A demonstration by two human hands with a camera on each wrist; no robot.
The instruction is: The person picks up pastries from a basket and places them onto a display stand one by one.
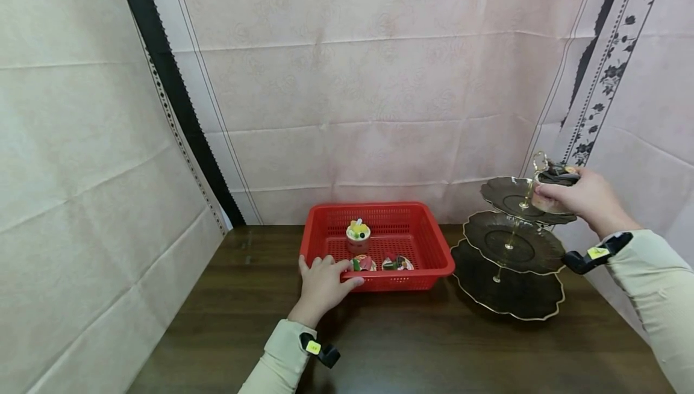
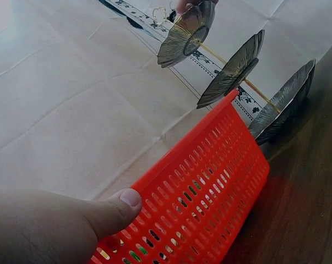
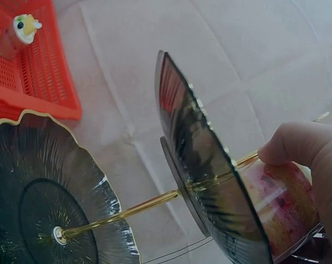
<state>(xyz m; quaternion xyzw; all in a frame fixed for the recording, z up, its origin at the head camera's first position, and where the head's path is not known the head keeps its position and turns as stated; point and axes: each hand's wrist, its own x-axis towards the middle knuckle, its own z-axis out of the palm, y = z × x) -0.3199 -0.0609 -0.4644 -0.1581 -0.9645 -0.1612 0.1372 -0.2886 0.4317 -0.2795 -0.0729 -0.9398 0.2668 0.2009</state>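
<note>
My left hand (image 1: 322, 285) grips the front left rim of a red plastic basket (image 1: 374, 208), its thumb (image 2: 117, 212) against the outer wall. Inside the basket stands a small dessert cup (image 1: 358, 238) with a yellow and white top; two more colourful dessert pieces lie near the front wall. At the right, my right hand (image 1: 599, 201) holds a clear dessert cup (image 3: 284, 203) with a dark top and a pink-brown filling. The cup is at the top plate (image 1: 497, 192) of a three-tier stand, beside its gold post. Its base overlaps that plate in the head view.
Below the top plate are the stand's middle plate (image 1: 482, 240) and larger bottom plate (image 1: 488, 294), dark with gold wavy rims. Stand and basket sit close together on a dark wooden table (image 1: 423, 346). Pale cloth (image 1: 352, 93) hangs behind and at both sides.
</note>
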